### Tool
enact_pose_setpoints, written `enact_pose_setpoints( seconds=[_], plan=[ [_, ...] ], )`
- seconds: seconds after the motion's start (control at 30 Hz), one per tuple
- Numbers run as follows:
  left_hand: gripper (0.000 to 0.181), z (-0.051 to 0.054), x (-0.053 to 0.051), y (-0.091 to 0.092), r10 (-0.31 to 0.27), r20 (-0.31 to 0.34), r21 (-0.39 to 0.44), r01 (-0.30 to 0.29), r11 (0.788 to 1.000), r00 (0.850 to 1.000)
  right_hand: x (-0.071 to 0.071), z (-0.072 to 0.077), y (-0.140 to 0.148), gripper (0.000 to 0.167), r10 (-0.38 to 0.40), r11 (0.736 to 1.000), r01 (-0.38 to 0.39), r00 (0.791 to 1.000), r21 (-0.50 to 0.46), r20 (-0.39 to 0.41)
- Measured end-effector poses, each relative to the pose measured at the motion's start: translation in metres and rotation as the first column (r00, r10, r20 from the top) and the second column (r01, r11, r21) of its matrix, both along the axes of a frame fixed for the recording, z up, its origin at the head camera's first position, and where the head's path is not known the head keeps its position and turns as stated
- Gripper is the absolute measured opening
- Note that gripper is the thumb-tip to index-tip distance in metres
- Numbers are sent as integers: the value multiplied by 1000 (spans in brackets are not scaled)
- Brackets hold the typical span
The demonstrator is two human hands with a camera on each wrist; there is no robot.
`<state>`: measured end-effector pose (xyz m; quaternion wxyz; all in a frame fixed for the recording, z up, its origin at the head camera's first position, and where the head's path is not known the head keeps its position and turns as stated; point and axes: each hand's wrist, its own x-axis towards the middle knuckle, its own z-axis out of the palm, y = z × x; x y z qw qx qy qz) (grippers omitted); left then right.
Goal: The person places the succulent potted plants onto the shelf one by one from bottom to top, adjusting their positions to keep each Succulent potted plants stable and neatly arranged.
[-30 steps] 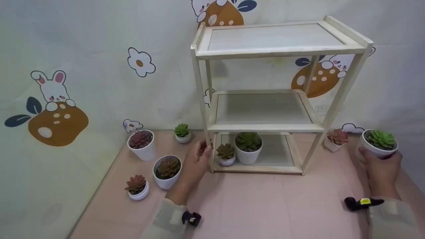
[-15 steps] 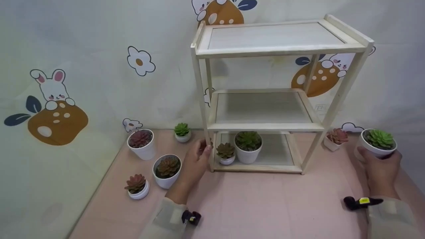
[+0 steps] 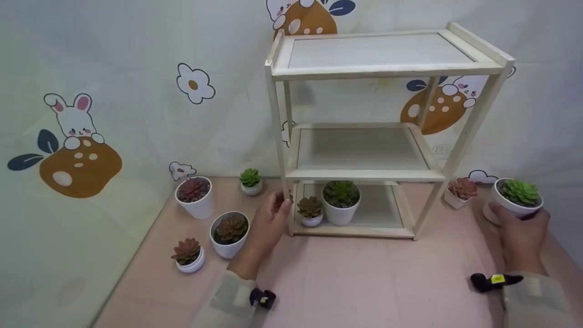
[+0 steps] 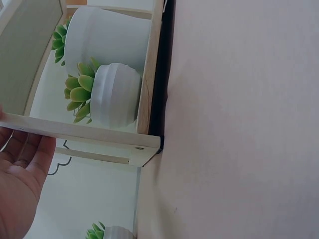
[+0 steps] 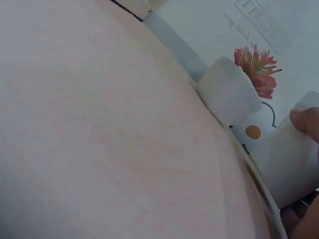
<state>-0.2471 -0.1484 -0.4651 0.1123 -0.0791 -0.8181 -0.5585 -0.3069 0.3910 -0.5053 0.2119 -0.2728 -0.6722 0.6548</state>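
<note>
My left hand (image 3: 268, 221) holds the front left post of a three-tier pale wooden shelf (image 3: 364, 175), its fingers behind the post in the left wrist view. On the bottom tier stand a small potted brownish-green succulent (image 3: 310, 208) and a larger white-potted green succulent (image 3: 341, 205). At the far right, my right hand (image 3: 524, 237) grips a white-potted bright green succulent (image 3: 518, 193), thumb and fingers round the pot. Whether that pot touches the table cannot be told. Just left of it sits a pink succulent in a small white pot (image 5: 232, 89).
Left of the shelf stand a dark red potted succulent (image 3: 196, 200), a brown one (image 3: 230, 234), a small reddish one (image 3: 188, 255) and a small green one (image 3: 250, 181). Pink cloth (image 3: 355, 282) covers the table. A patterned white backdrop (image 3: 136, 59) hangs behind.
My right hand has shifted slightly left with the green succulent's pot, closer to the small pink one. The left hand stays on the shelf post.
</note>
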Motion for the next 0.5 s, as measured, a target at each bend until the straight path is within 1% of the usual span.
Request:
enact_pose_setpoints(
  seconds=[0.17, 0.27, 0.4, 0.5],
  plan=[
    [39, 2, 1, 1, 0, 12, 2, 0, 1000, 1000, -1, 4, -1, 104, 11, 1000, -11, 999, 10, 30],
    [39, 2, 2, 1, 3, 17, 2, -3, 1000, 1000, 0, 7, -3, 106, 27, 1000, -27, 999, -2, 34],
    [37, 2, 1, 1, -3, -6, 0, 3, 1000, 1000, 1, 14, -6, 108, 63, 995, -64, 998, -80, -10],
    [38, 1, 0, 0, -4, -6, 1, 4, 1000, 1000, 3, 18, -9, 108, 86, 993, -86, 996, -83, -6]
  ],
)
